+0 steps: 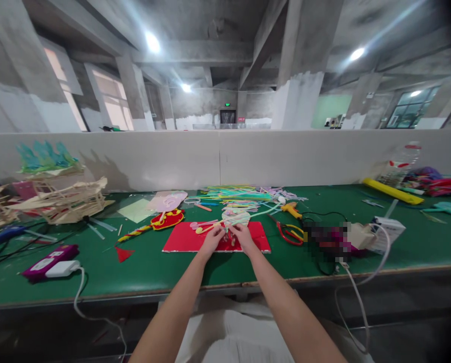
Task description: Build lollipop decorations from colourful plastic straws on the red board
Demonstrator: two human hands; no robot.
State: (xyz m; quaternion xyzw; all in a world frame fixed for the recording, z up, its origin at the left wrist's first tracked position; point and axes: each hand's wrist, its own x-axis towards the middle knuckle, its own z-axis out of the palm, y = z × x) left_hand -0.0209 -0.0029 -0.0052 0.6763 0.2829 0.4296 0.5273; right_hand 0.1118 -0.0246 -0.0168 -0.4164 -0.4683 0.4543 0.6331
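Note:
Both hands meet over a red board [183,238] on the green table. The fingers of my left hand [213,239] are pinched together near the board's middle. Close beside it, my right hand [242,237] is also closed in a pinch. Something small lies between and under the fingertips, too small to make out. A pale round piece [236,217] sits just beyond the hands. On the board, left of my left hand, are thin pink and yellow strips with a rounded yellow end [199,230].
Red-handled pliers [290,237] and a yellow glue gun [292,209] lie to the right. Coloured sticks [233,194] spread behind the board. At left are a red-and-yellow craft piece [168,220], wooden models [66,201] and a purple power strip [49,263]. Cables cross both sides.

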